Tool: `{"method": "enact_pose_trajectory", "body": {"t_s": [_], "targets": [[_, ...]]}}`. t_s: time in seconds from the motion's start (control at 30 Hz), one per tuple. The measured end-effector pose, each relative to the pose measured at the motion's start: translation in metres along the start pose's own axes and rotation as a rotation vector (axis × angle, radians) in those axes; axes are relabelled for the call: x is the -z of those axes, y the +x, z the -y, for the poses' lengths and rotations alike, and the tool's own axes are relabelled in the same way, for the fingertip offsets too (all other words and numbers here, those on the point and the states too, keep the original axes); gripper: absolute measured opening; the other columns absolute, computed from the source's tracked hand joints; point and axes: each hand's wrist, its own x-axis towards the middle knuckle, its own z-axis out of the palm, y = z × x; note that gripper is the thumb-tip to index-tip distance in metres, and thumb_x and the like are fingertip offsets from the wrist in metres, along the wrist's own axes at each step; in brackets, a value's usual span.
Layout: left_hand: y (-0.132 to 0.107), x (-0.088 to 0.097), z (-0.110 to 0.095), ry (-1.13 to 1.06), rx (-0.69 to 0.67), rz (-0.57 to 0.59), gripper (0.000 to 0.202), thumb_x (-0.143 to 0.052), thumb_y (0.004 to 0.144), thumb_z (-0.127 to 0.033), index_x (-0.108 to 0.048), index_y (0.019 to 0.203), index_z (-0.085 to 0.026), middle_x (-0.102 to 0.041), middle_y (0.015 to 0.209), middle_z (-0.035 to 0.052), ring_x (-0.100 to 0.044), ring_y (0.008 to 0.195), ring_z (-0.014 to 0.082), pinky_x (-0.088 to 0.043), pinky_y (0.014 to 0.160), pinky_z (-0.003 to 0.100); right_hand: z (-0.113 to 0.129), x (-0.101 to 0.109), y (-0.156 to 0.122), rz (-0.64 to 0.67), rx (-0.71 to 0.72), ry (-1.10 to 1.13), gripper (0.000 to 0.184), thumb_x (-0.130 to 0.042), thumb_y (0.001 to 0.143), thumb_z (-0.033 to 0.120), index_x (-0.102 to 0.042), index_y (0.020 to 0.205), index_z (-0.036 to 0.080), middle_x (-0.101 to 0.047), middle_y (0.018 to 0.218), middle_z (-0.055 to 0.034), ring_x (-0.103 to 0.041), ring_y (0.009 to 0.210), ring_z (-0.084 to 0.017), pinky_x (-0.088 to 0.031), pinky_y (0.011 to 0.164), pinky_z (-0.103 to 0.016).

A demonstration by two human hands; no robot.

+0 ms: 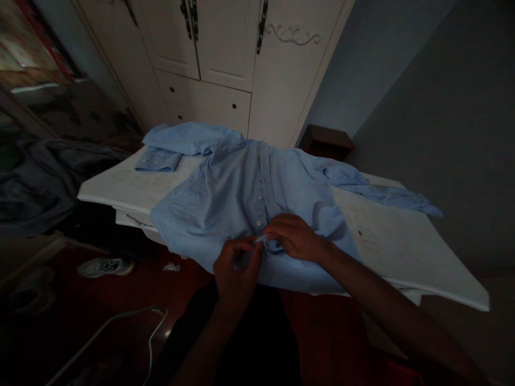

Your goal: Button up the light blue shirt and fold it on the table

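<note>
A light blue button-up shirt (233, 187) lies spread over a white table, its sleeves reaching out to both sides. Its button placket (265, 177) runs down the middle, with pale buttons (259, 222) showing on the left strip. At the lower part of the placket, my left hand (239, 268) pinches the shirt's edge between thumb and fingers. My right hand (292, 236) meets it from the right, fingers closed on the same bit of cloth. Whether a button sits between the fingertips is hidden.
The white table (396, 241) has angled corners. Behind it stands a white wardrobe (225, 43) with drawers. Dark clothing (48, 177) is heaped at the left. On the reddish floor are a sneaker (105, 266) and a bent white wire or tube (108, 324). A brown box-like piece (325, 140) stands behind right.
</note>
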Motion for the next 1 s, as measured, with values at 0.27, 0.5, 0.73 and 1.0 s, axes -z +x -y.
{"method": "enact_pose_trajectory", "body": {"t_s": [0.27,0.5,0.73,1.0], "targets": [[0.0,0.002,0.005,0.117,-0.321,0.007,0.022,-0.07,0.077,-0.009,-0.052,0.073,-0.021,-0.071,0.086,-0.0019,-0.067,0.077,0.0121,-0.052,0.072,0.028,0.004,0.001,-0.003,-0.109,0.061,0.135,0.034,-0.049,0.092,0.007,-0.057,0.121,0.022,-0.069,0.102,-0.0053,-0.065,0.095,-0.012,-0.057,0.077,-0.026],[-0.002,-0.002,0.014,-0.019,-0.174,-0.009,0.021,-0.07,0.078,-0.011,-0.052,0.073,-0.021,-0.07,0.085,-0.0014,-0.067,0.078,0.0134,-0.053,0.071,0.029,0.003,0.0,-0.006,-0.128,-0.003,0.153,0.035,-0.053,0.092,0.011,-0.059,0.124,0.025,-0.071,0.1,-0.0041,-0.067,0.091,-0.013,-0.058,0.075,-0.026],[-0.001,-0.002,0.013,-0.014,-0.17,-0.004,0.025,-0.069,0.078,-0.01,-0.048,0.07,-0.021,-0.071,0.085,-0.0017,-0.066,0.078,0.0127,-0.051,0.071,0.028,0.003,0.003,-0.003,-0.077,-0.127,0.217,0.028,-0.059,0.092,0.021,-0.063,0.12,0.024,-0.073,0.098,-0.0038,-0.069,0.088,-0.013,-0.058,0.078,-0.025],[0.001,0.001,0.01,0.043,-0.32,-0.019,0.027,-0.069,0.077,-0.005,-0.047,0.071,-0.02,-0.072,0.087,-0.002,-0.066,0.078,0.0115,-0.05,0.071,0.028,0.009,0.007,-0.003,-0.08,-0.092,0.16,0.024,-0.058,0.092,0.02,-0.064,0.116,0.021,-0.073,0.097,-0.0057,-0.068,0.09,-0.014,-0.057,0.079,-0.028]]}}
